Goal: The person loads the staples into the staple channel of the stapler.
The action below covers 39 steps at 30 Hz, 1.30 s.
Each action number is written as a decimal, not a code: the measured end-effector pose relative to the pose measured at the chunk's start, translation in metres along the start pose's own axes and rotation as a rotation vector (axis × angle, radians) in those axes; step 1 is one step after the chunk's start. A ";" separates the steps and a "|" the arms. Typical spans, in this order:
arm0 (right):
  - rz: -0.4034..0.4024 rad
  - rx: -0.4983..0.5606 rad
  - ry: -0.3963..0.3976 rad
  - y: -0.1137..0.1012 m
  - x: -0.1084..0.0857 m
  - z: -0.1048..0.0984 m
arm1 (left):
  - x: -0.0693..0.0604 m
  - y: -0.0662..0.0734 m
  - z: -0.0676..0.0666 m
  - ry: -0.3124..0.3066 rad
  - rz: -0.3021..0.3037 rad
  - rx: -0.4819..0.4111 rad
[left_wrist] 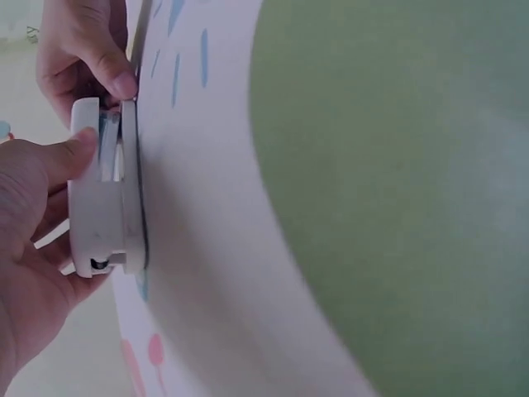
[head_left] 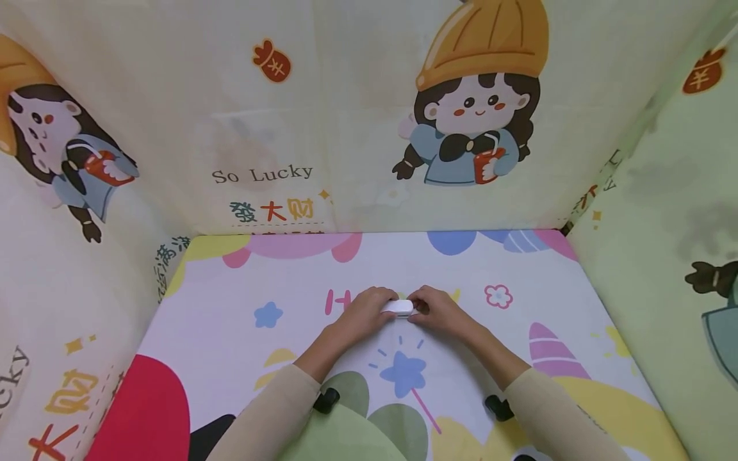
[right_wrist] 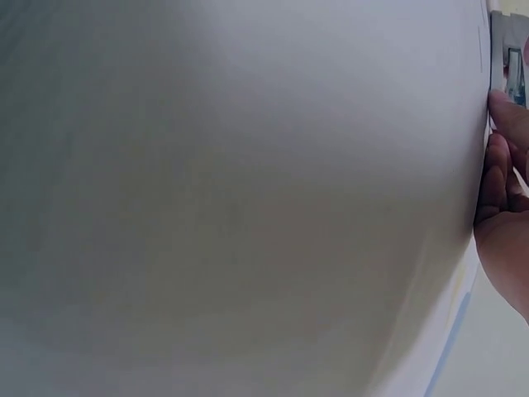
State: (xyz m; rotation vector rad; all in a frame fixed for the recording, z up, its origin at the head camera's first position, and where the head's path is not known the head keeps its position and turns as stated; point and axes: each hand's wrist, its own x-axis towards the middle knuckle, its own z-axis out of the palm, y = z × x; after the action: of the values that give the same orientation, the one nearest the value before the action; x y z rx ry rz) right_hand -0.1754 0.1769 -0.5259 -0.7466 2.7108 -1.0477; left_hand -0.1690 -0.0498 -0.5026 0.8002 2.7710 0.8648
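A white stapler [head_left: 401,308] stands on the printed tablecloth between both hands. My left hand [head_left: 367,310] grips it from the left; in the left wrist view the thumb [left_wrist: 81,147] lies on its upper arm and fingers curl behind. My right hand [head_left: 441,311] is at the other end, with its thumb [left_wrist: 122,83] against the tip of the base and its fingers bent. A gap shows between the stapler's upper arm and base, with a shiny strip inside. In the right wrist view only part of the stapler [right_wrist: 498,50] and the right hand [right_wrist: 506,186] appear at the edge.
The tablecloth [head_left: 311,346] carries colourful prints, such as a blue star and a flower. Cloth walls with cartoon figures rise at the back [head_left: 357,128], left [head_left: 46,275] and right [head_left: 651,211]. Black wrist devices sit near both sleeves.
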 end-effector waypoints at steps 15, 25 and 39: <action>0.004 0.014 0.023 0.000 -0.004 -0.011 | -0.007 -0.011 -0.004 0.028 0.030 -0.032; 0.045 -0.046 0.130 -0.002 -0.016 -0.043 | -0.025 -0.030 -0.036 0.130 0.021 0.102; 0.037 -0.362 0.275 -0.005 -0.033 -0.112 | -0.059 -0.058 -0.105 0.195 -0.139 0.308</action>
State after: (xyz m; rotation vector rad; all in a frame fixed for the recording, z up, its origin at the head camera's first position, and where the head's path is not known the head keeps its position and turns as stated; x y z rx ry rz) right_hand -0.1783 0.2572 -0.4403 -0.6367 3.1895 -0.7016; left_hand -0.1729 -0.1728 -0.4501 0.5795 3.1378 0.5238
